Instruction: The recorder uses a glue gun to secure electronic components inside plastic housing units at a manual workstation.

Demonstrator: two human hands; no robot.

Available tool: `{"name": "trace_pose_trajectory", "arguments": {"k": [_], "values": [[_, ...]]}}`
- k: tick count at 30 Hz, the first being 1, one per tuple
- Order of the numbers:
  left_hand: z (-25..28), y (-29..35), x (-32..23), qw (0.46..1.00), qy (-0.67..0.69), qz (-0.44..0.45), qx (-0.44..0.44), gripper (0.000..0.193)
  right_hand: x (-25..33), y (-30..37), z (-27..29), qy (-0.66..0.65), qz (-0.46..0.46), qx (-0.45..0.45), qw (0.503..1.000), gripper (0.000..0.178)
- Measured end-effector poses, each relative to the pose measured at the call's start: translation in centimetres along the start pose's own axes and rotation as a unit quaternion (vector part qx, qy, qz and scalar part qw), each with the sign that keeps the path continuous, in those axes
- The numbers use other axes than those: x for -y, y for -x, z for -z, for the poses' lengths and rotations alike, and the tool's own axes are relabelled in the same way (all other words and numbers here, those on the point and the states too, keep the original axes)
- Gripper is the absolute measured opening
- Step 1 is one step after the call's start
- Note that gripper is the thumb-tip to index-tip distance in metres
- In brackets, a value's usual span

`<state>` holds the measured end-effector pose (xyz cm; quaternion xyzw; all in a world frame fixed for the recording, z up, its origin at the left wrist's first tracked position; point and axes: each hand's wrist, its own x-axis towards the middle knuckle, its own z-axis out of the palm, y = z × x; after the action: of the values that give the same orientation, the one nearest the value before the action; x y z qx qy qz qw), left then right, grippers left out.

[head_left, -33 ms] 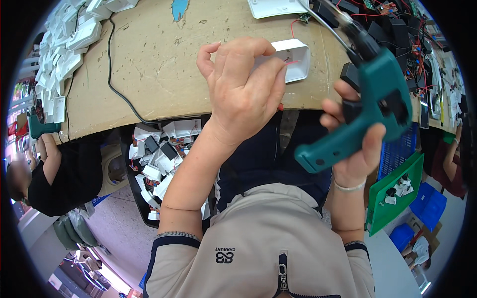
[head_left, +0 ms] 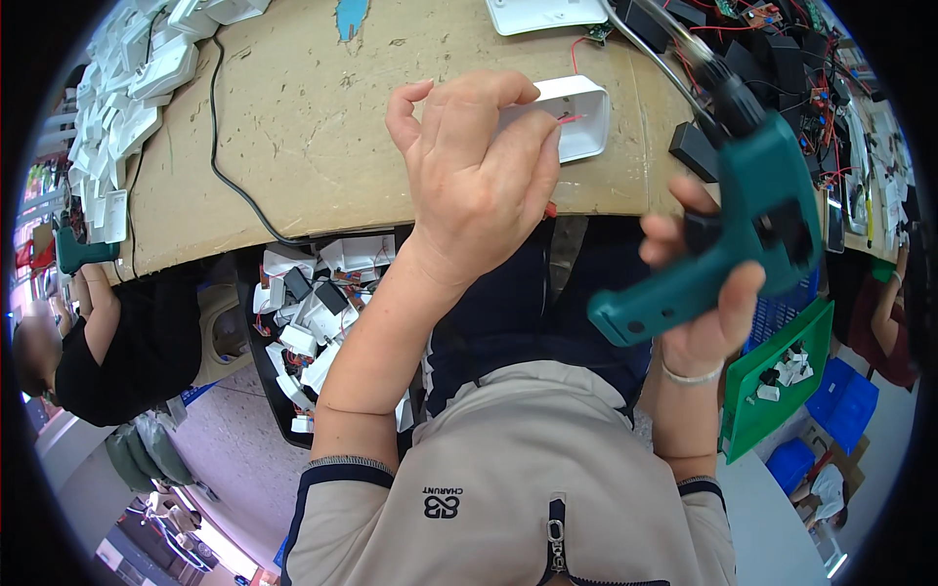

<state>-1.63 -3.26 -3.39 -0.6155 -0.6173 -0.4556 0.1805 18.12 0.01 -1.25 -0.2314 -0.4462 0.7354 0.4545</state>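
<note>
My left hand (head_left: 479,176) is closed on the near-left part of a small white plastic case (head_left: 589,137), which rests on the table and faces up. Thin red wires (head_left: 575,118) show inside the case, close to my thumb and fingertips. In my right hand (head_left: 708,322) is a dark green soldering gun (head_left: 767,186) with a black collar and thin metal tubes at its front. The gun is raised over the table's edge to the right of the case, its tip pointing up and left, away from the case.
A heap of white cases (head_left: 147,73) covers the far left, near a black cable (head_left: 217,127). Black blocks and wired circuit boards (head_left: 772,59) crowd the far right. Below the edge stands a black bin (head_left: 269,376) of white parts; a green crate (head_left: 743,376) is at right. Another person (head_left: 127,342) sits left.
My right hand has shifted the soldering gun slightly right and down. The left hand and the white case are almost where they were.
</note>
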Motion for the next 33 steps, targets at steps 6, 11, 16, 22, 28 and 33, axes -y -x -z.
{"name": "trace_pose_trajectory", "arguments": {"k": [6,11,16,22,28,33], "values": [[-0.8,0.0,0.3,1.0,-0.026,-0.003,0.013,0.009,2.1,4.2,2.0,0.142,-0.012,-0.027,0.989,0.081],[-1.2,-0.1,0.6,1.0,-0.022,-0.02,0.002,0.008,2.5,5.9,2.4,0.195,-0.033,-0.079,0.977,0.081],[-1.0,-0.3,0.5,1.0,-0.015,-0.012,0.024,0.009,2.5,5.8,1.9,0.226,-0.059,-0.089,0.968,0.077],[-1.3,-0.2,0.5,1.0,-0.005,-0.005,0.028,0.009,2.7,5.8,2.8,0.206,-0.106,-0.033,0.972,0.074],[-1.6,0.0,0.6,1.0,0.007,-0.004,0.021,0.008,2.4,5.2,1.8,0.247,-0.1,-0.058,0.962,0.075],[-1.7,0.0,0.7,1.0,0.007,-0.007,0.018,0.008,2.2,5.0,1.5,0.253,-0.104,-0.061,0.96,0.075]]}}
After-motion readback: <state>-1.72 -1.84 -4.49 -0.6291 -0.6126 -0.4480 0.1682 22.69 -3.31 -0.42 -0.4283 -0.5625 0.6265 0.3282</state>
